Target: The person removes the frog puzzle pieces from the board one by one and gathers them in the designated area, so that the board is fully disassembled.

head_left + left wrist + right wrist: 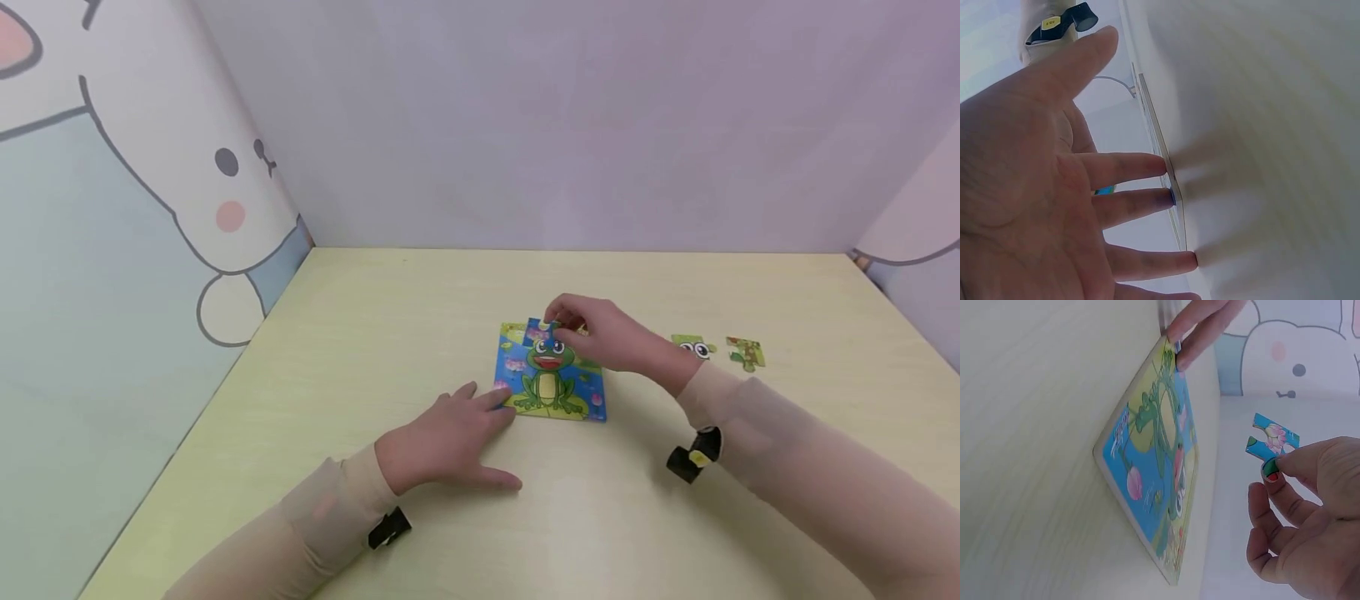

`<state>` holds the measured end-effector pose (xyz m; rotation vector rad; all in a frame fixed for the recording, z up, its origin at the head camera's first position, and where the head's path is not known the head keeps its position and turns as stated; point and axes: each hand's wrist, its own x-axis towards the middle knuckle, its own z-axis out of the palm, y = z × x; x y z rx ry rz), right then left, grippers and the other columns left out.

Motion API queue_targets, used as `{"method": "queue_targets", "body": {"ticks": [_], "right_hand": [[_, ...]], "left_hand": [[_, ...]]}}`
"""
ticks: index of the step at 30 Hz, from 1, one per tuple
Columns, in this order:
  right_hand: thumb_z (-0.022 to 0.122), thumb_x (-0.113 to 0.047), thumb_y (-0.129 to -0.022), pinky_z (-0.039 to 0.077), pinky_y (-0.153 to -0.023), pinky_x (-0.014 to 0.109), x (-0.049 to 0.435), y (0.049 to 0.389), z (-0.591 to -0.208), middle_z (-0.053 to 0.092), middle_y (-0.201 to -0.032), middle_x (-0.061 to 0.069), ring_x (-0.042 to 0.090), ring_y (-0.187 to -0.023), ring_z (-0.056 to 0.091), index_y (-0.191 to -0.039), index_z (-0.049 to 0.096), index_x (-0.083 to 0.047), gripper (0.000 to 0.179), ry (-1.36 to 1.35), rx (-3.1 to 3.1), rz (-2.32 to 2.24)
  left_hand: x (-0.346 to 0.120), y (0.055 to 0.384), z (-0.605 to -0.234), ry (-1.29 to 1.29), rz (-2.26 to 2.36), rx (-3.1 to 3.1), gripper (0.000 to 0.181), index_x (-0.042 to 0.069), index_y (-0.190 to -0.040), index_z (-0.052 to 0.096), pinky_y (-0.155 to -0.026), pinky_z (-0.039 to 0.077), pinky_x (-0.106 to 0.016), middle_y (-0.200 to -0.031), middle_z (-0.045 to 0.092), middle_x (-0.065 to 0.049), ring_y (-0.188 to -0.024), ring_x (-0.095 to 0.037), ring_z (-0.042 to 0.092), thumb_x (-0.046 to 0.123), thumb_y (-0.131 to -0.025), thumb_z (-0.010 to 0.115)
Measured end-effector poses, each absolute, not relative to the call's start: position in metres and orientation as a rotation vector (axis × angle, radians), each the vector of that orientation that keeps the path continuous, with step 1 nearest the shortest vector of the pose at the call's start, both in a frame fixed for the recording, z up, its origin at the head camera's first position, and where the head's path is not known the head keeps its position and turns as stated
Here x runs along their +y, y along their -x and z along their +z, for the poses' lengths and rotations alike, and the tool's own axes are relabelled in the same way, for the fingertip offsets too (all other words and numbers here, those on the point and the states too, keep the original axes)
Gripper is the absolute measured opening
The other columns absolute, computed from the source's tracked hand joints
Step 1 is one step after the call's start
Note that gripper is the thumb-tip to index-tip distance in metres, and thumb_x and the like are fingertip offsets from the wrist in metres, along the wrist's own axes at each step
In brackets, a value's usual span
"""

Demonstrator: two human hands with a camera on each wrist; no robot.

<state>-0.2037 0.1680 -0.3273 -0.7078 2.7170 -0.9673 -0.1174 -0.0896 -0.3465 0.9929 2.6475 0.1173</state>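
A square frog jigsaw puzzle (588, 404) lies flat on the table in front of me. Over its upper part, my right hand (600, 331) pinches a puzzle piece (1277, 436) between thumb and index finger. That piece is blue with a pink lotus flower and a bit of green and red at the pinched tab; in the right wrist view it hangs above the board. My left hand (450, 439) has its fingers spread, and some fingertips touch the board's lower left edge. In the head view, the right hand hides the board's upper right corner.
Two loose puzzle pieces lie right of the board: one with cartoon eyes (692, 340), partly behind the right forearm, and a green-and-brown one (752, 352). A pale wall (570, 125) rises behind the table (360, 333); a cartoon-printed wall (135, 250) stands at the left.
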Motion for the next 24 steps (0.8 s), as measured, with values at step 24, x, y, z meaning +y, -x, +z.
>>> {"method": "queue_targets", "body": {"ticks": [24], "right_hand": [[0.063, -0.012, -0.104, 0.050, -0.074, 0.029, 0.279, 0.187, -0.336, 0.070, -0.098, -0.002, 0.015, -0.088, 0.058, -0.121, 0.070, -0.005, 0.019, 0.560, 2.629, -0.726]], "left_hand": [[-0.090, 0.116, -0.346, -1.001, 0.137, 2.657, 0.082, 0.012, -0.146, 0.060, -0.105, 0.049, -0.064, -0.164, 0.046, -0.010, -0.140, -0.054, 0.048, 0.067, -0.087, 0.074]]}}
